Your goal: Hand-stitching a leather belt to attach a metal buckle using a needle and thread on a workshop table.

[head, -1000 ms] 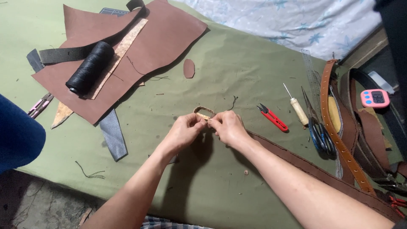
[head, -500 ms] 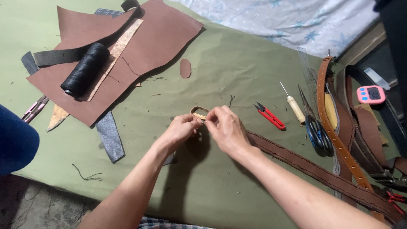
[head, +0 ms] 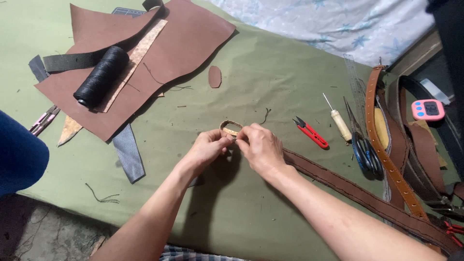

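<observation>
In the head view, the left hand (head: 207, 149) and the right hand (head: 260, 147) meet over the green work surface (head: 270, 87), and between their fingertips sits a small leather loop (head: 230, 128). Both hands have their fingers pressed together, pinching the loop from either side; it rises just above and beyond the knuckles. The loop is a narrow strap bent into an oval ring, pale tan and speckled on the inner face, brown along its outer edge.

From under the right wrist a long brown belt (head: 348, 186) with stitched edges runs away to the right. Just right of the right hand lie red thread snips (head: 312, 134), then a wooden-handled awl (head: 340, 122) and dark scissors (head: 366, 150). Far right sits a pink digital timer (head: 427, 109), rectangular with a dark screen. Well beyond the left hand, a black thread spool (head: 100, 77) lies on a brown leather sheet (head: 188, 38).
</observation>
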